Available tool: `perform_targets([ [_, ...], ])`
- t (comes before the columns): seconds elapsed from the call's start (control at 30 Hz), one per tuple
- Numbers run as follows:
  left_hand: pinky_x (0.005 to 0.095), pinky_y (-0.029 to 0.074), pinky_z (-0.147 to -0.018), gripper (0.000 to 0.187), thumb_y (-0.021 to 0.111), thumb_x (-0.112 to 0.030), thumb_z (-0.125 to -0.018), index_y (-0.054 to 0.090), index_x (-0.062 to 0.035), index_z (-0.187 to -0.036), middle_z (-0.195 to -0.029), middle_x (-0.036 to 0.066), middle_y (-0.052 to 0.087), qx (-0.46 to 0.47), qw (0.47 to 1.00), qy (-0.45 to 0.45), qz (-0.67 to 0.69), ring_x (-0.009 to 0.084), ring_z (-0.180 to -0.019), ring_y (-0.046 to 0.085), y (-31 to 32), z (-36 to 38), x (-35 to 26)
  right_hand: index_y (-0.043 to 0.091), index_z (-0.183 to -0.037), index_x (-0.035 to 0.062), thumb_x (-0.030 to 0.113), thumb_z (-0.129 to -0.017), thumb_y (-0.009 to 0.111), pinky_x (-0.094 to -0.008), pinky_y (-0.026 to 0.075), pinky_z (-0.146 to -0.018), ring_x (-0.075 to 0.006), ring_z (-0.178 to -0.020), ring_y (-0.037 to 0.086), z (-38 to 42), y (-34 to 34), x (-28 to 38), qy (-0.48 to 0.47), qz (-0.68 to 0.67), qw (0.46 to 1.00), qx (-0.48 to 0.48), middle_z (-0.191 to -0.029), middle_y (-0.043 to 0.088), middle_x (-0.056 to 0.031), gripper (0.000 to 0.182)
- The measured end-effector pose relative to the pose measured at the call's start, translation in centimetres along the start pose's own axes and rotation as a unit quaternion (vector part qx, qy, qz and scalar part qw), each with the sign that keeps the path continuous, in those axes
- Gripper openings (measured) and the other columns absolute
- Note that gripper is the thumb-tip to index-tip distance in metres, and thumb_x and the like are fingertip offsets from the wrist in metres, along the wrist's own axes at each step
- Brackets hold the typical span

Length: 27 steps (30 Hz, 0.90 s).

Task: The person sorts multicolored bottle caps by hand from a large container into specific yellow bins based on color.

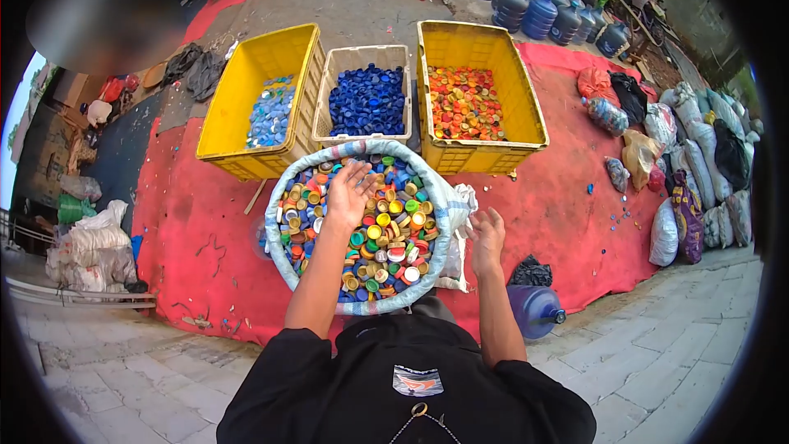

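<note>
A round sack [283,267] with a rolled pale-blue rim stands right in front of me, filled with mixed-colour bottle caps [394,230]. Over the caps at the sack's upper middle is my left hand [351,193], palm partly turned up and fingers stretched out, with nothing visible in it. My right hand [486,238] is raised just outside the sack's right rim, its fingers apart and slightly bent; I see nothing held there. Beyond the sack stand a yellow crate [226,107] with light-blue caps, a white crate [362,56] with dark-blue caps, and another yellow crate [468,41] with orange and red caps.
Red sheeting [567,214] covers the ground. A large blue water jug [534,311] lies at my right, beside a black plastic bag [531,271]. Several water jugs [540,16] stand at the back right. Filled sacks [703,156] line the right edge; more bags [94,251] sit left.
</note>
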State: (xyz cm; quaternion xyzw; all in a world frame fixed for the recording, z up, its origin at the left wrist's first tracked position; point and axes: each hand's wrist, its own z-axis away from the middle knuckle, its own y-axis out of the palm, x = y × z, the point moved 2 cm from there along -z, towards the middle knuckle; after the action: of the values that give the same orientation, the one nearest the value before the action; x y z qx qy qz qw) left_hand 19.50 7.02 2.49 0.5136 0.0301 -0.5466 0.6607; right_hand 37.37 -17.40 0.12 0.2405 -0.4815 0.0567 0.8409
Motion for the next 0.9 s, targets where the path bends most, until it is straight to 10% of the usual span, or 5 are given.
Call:
perform_targets([
  [0.23, 0.0281, 0.051, -0.072, 0.02, 0.06, -0.021, -0.093, 0.057, -0.0071, -0.107, -0.096, 0.003, 0.064, -0.122, 0.984, 0.077, -0.105, 0.0116, -0.079, 0.061, -10.0, 9.3, 1.1, 0.063, -0.107, 0.0051, 0.001, -0.074, 0.064, -0.041, 0.042, -0.079, -0.0264, -0.089, 0.055, 5.8, 2.8, -4.4, -0.363, 0.497, 0.787, 0.047, -0.087, 0.064, -0.0078, 0.033],
  [0.6, 0.0209, 0.042, -0.062, 0.017, 0.065, -0.015, -0.09, 0.061, -0.0017, -0.099, -0.081, -0.001, 0.06, -0.118, 0.922, 0.157, -0.333, 0.0046, -0.067, 0.05, -12.6, 15.5, 4.2, 0.06, -0.12, 0.0091, 0.007, -0.076, 0.066, -0.0471, 0.038, -0.085, -0.0311, -0.098, 0.054, 4.8, 13.2, -5.7, -0.407, 0.624, 0.62, 0.246, -0.101, 0.068, -0.0088, 0.045],
  [0.9, 0.0248, 0.047, -0.059, 0.02, 0.068, -0.016, -0.085, 0.066, 0.0003, -0.097, -0.078, 0.003, 0.065, -0.083, 0.87, 0.193, -0.446, 0.0071, -0.062, 0.054, -12.8, 16.2, 4.4, 0.059, -0.121, 0.0083, 0.005, -0.077, 0.062, -0.0503, 0.039, -0.083, -0.0326, -0.105, 0.055, 3.3, 13.5, -7.5, -0.394, 0.654, 0.598, 0.245, -0.097, 0.07, -0.0106, 0.045],
])
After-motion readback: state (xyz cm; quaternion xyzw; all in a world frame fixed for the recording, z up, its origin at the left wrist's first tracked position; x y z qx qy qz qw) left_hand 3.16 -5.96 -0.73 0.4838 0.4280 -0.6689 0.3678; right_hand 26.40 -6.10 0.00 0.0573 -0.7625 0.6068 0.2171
